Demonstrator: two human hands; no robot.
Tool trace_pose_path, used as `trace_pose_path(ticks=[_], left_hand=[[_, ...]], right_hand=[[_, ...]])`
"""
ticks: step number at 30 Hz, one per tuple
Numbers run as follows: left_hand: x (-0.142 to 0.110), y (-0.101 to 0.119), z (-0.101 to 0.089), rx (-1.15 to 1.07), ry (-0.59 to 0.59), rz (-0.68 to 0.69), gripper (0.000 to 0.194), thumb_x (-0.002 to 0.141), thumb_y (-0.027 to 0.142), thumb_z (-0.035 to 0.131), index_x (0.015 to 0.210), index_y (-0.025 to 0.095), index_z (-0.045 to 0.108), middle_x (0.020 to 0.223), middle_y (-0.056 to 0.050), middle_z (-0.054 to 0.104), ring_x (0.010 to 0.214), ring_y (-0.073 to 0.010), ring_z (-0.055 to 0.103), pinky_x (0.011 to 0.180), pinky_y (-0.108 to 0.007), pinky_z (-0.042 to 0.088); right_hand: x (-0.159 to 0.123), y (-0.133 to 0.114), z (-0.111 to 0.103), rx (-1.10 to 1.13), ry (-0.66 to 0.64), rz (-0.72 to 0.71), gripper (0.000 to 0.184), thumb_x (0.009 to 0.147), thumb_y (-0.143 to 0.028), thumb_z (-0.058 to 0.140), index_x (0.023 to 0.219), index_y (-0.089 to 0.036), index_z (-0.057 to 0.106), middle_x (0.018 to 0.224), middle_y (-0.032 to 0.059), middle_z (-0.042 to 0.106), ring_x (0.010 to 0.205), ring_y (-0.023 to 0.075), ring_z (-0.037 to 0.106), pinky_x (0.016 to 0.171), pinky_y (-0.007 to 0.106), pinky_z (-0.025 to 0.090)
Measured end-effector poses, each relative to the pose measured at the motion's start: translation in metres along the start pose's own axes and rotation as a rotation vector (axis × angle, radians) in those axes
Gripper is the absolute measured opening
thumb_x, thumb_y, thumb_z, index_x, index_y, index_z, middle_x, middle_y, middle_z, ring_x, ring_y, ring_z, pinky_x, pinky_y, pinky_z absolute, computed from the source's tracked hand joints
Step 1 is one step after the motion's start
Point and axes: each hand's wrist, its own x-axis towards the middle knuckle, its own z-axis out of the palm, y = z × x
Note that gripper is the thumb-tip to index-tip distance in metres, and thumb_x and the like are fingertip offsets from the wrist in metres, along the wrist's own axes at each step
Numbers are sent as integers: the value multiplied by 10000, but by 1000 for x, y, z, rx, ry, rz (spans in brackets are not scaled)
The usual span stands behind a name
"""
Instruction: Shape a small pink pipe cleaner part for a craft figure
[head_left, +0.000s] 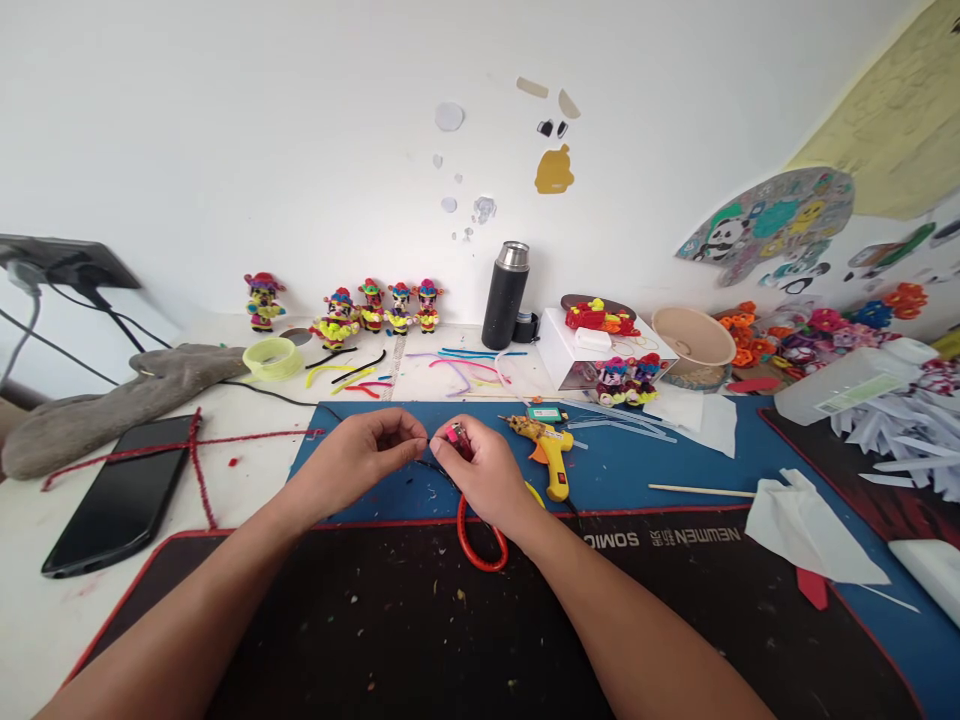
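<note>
My left hand (375, 450) is closed in a pinch on the end of a short, thin black strand (429, 441). Close beside it, my right hand (487, 470) is closed around a small red and pink piece (454, 434), mostly hidden by the fingers; its thumb and fingertip meet the black strand. Beneath the right hand, a red loop (480, 562) that looks like a scissors handle rests on the black mat (375, 630). A yellow hot glue gun (553, 460) lies on the blue mat (622, 465) to the right of the hands.
Several fuzzy figurines (371, 305) stand by the wall, near coloured pipe cleaners (465, 372). A black flask (504, 300) stands open beside a white box (562, 345). Left lies a phone (127, 490) under red pipe cleaners (199, 470); right, a crumpled tissue (810, 525).
</note>
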Motion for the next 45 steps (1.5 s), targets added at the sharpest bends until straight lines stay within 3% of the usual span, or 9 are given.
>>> trace_pose_path(ticks=[10,14,18,23,26,31,37,45], left_hand=[[-2,-1,0,56,-6,28,280,902,493,643,877,225,719,817,-12,722,752,-203,615,668,-294,466],[-1,0,-1,55,44,14,260,890,470,647,868,218,704,792,-5,703,722,-186,594,647,-281,449],[1,1,-2,13,130,-3,256,857,464,665,848,209,689,766,-6,694,681,-175,589,625,-273,451],[1,3,-2,-47,154,-12,298,849,507,686,854,208,679,768,-5,686,658,-166,592,605,-265,464],[1,5,-2,-58,162,-11,327,835,530,699,844,204,677,764,-9,683,644,-164,590,596,-267,473],[1,8,-2,-75,151,-7,313,827,517,696,832,206,667,720,9,654,612,-153,567,587,-268,465],[0,8,0,-63,148,-14,282,836,490,684,837,209,675,719,4,660,616,-157,563,597,-276,463],[0,5,1,-53,132,-5,315,855,520,686,848,206,684,746,-4,673,643,-163,580,597,-269,468]], right_hand=[[0,0,1,-11,-4,2,159,937,-357,613,891,-205,634,756,-24,582,685,151,521,632,279,386],[0,0,0,21,-22,10,187,939,-391,630,919,-206,640,756,-26,568,681,149,503,628,276,388],[0,1,-2,86,-26,15,307,956,-515,642,899,-213,630,718,-33,512,629,138,442,585,272,362],[2,2,-2,334,-105,87,550,902,-764,609,852,-217,586,625,-68,387,515,105,311,485,258,261],[2,2,-1,421,-153,119,609,860,-828,600,828,-221,561,580,-90,326,483,94,249,467,257,207],[2,3,1,380,-145,128,604,864,-816,601,755,-227,526,558,-95,298,465,91,243,448,253,199],[1,8,1,204,-102,108,563,937,-754,556,735,-231,498,601,-43,443,500,111,357,461,250,284],[-2,4,2,64,-115,78,514,998,-633,514,686,-248,378,551,-64,336,500,117,310,484,265,252]])
